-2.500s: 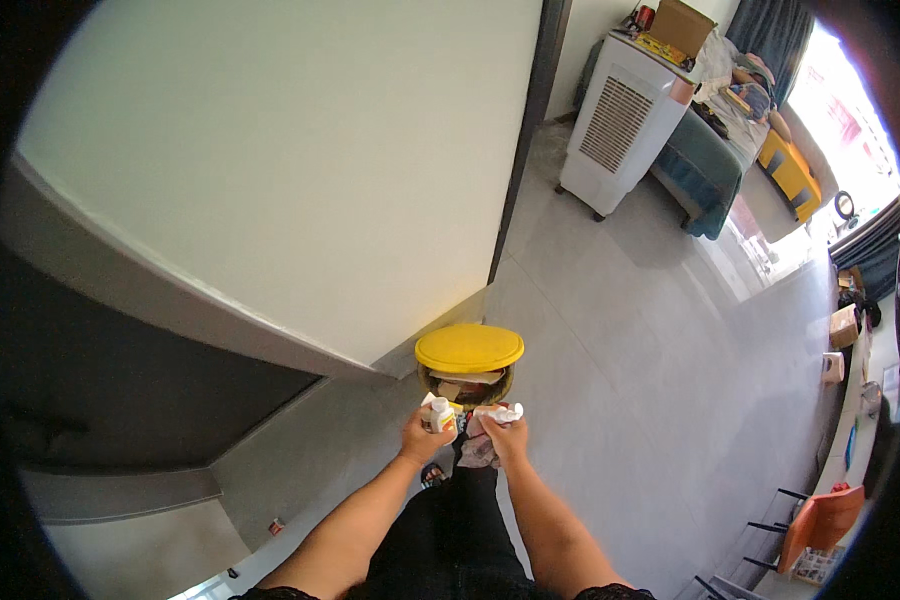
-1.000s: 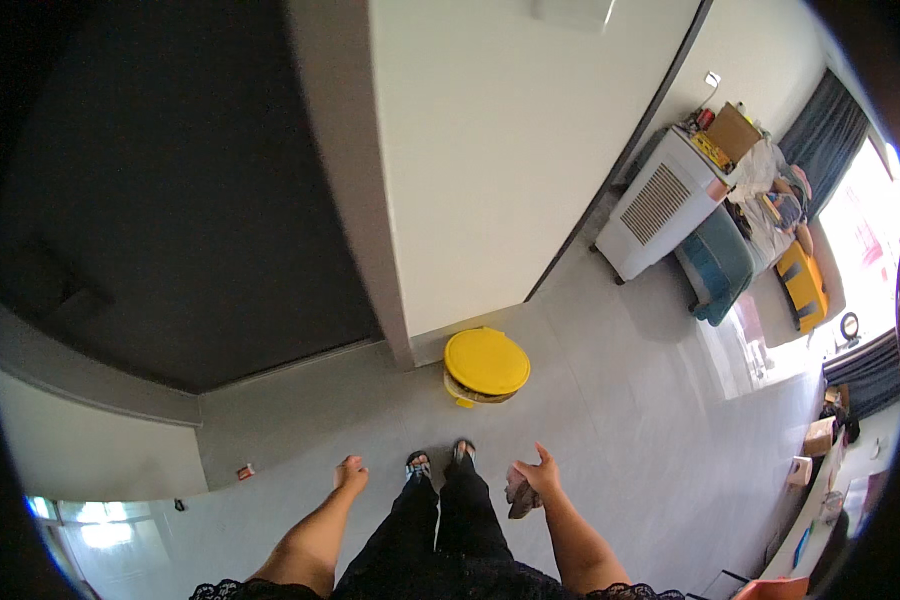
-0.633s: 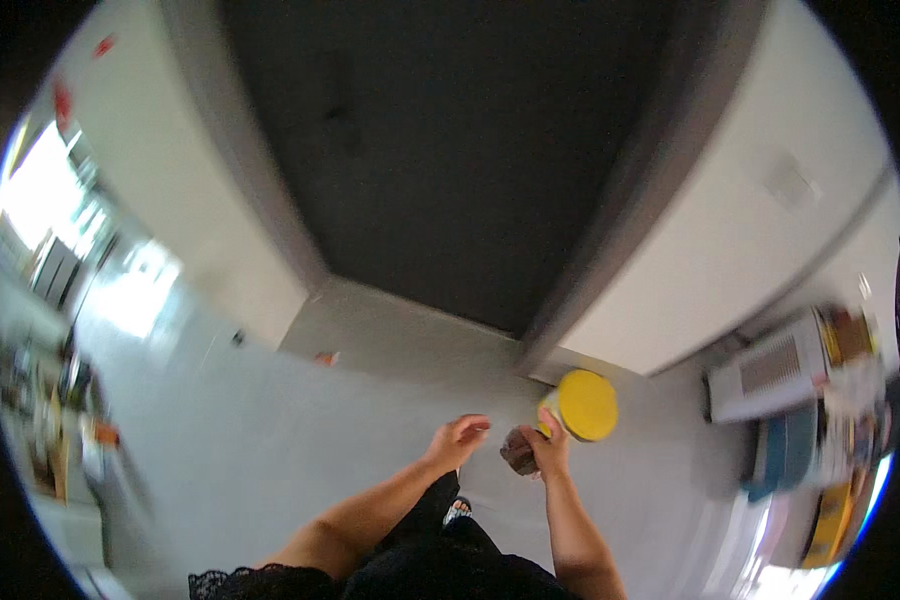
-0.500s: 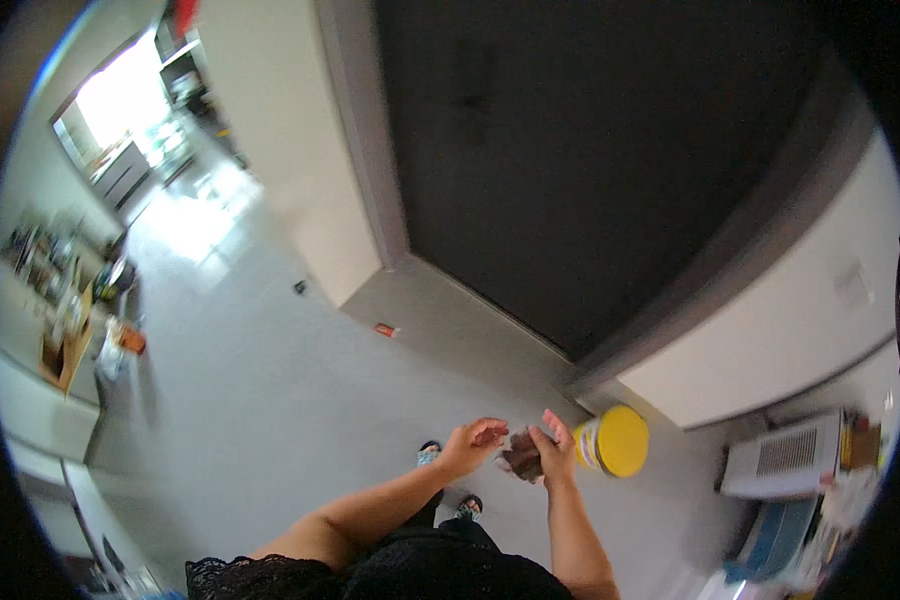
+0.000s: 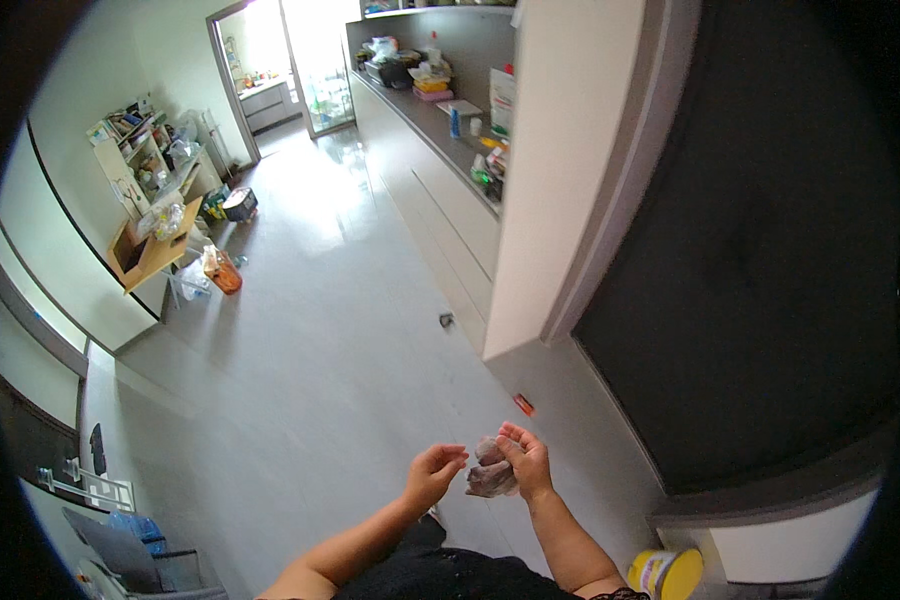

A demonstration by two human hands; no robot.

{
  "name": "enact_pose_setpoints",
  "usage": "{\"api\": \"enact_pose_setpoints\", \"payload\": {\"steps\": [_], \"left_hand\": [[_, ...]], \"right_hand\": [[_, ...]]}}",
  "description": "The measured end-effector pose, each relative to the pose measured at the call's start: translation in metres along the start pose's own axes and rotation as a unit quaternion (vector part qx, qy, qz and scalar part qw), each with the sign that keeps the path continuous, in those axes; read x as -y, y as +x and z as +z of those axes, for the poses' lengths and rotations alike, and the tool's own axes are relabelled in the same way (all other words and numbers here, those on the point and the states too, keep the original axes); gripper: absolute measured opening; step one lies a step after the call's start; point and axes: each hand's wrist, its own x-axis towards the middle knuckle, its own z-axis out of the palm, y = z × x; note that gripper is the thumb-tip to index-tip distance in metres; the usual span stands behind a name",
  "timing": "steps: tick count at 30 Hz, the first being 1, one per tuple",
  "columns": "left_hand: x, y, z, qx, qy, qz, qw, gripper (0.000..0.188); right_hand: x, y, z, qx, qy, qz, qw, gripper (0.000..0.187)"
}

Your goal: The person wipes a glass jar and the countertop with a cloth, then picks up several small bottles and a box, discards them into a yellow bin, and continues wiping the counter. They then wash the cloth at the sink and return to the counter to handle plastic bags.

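My right hand (image 5: pixel 527 462) holds a crumpled, thin, brownish-grey see-through piece (image 5: pixel 490 478), perhaps plastic film or sheer cloth, between thumb and fingers. It hangs loosely in front of my body, above the floor. Just to its left is my left hand (image 5: pixel 434 476), the fingers curled and pressed together toward the thumb. A small gap shows between those fingertips and the thin piece. Whether anything small is pinched there is hidden.
A dark doorway or panel (image 5: pixel 750 250) fills the right side. Beyond a pale wall edge runs a long cabinet (image 5: pixel 430 190) with items on top. On the floor lie a small red packet (image 5: pixel 524 404) and a dark object (image 5: pixel 446 320). A yellow-lidded bucket (image 5: pixel 682 575) stands lower right.
My view has swung left, bringing the long cabinet and cluttered shelf into sight. Both hands have moved leftward and slightly down in the picture; the thin piece stays in my right hand.
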Motion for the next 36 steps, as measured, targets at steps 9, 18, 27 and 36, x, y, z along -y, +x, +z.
{"api": "enact_pose_setpoints", "payload": {"steps": [9, 18, 27, 36], "left_hand": [[-0.093, 0.198, -0.135, -0.039, 0.004, 0.036, 0.999, 0.020], [-0.166, 0.480, -0.196, 0.048, 0.038, 0.117, 0.991, 0.020], [-0.237, 0.730, -0.244, 0.098, 0.009, 0.122, 0.988, 0.019], [-0.264, 0.947, -0.259, 0.253, 0.105, 0.118, 0.954, 0.024]], "right_hand": [[0.064, 0.197, 0.149, -0.004, -0.003, -0.050, 0.999, 0.040], [0.131, 0.460, 0.229, -0.027, 0.022, -0.101, 0.994, 0.038], [0.238, 0.665, 0.282, -0.175, 0.009, -0.211, 0.962, 0.038], [0.239, 0.798, 0.274, -0.451, -0.606, -0.095, 0.649, 0.055]]}}
